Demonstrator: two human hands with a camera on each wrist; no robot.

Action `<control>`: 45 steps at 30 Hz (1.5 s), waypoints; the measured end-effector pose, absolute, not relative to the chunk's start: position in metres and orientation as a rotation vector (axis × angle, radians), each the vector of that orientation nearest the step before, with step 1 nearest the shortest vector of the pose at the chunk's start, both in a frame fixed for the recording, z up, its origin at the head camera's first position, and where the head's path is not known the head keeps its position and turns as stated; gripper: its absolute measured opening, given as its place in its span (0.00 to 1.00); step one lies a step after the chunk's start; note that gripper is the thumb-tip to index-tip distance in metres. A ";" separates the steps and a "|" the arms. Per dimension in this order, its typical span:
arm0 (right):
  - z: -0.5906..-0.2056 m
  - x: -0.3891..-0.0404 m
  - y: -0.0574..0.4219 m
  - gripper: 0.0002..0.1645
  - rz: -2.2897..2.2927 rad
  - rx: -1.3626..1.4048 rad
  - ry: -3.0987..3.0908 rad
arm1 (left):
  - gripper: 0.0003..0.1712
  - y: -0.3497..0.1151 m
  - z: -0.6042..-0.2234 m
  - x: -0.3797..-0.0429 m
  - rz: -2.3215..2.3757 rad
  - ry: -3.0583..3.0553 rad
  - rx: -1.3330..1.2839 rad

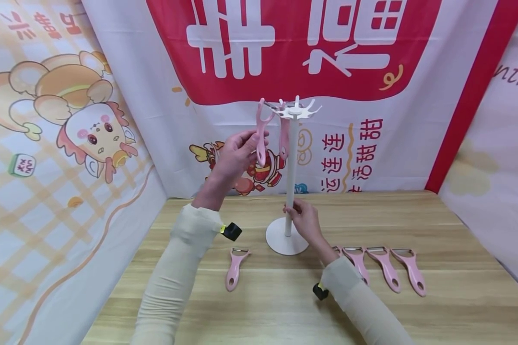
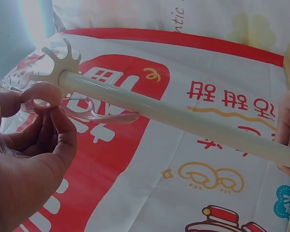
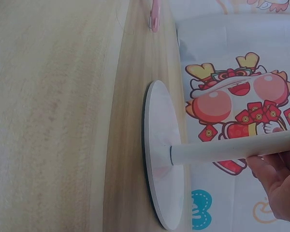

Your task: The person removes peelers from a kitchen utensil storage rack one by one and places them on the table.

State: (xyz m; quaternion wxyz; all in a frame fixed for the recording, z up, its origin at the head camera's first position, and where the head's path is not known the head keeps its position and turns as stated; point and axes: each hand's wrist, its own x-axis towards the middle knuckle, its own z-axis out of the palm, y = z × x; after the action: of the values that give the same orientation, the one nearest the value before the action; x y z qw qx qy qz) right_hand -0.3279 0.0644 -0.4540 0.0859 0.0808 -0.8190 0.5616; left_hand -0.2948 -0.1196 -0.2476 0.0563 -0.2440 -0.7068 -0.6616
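A white stand with a round base and a ring of hooks at its top stands upright on the table. My left hand pinches a pink peeler by its handle, its head up beside the hooks; whether it touches a hook I cannot tell. Another pink peeler hangs from the hooks, handle down, also visible in the left wrist view, where the handle lies alongside the pole. Low on the pole, my right hand grips the stand, just above the base.
One pink peeler lies on the wooden table left of the base. Several more peelers lie in a row at the right, partly behind my right forearm. A printed cloth hangs behind the table.
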 end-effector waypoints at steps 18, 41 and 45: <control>-0.453 -0.328 0.064 0.13 1.654 0.268 -2.428 | 0.22 -0.126 -0.247 -0.293 -2.091 -2.055 -0.737; -0.455 -0.326 0.065 0.13 1.653 0.269 -2.429 | 0.03 -0.145 -0.269 -0.284 -1.961 -2.184 -0.773; -0.455 -0.326 0.065 0.14 1.656 0.267 -2.431 | 0.04 -0.149 -0.275 -0.282 -1.999 -2.187 -0.749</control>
State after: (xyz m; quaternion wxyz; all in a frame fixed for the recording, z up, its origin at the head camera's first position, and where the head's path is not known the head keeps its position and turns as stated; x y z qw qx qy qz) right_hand -0.3265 0.0650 -0.4548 0.0938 0.0902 -0.8194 0.5583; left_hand -0.2818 -0.1488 -0.2754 0.0427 -0.2449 -0.7150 -0.6535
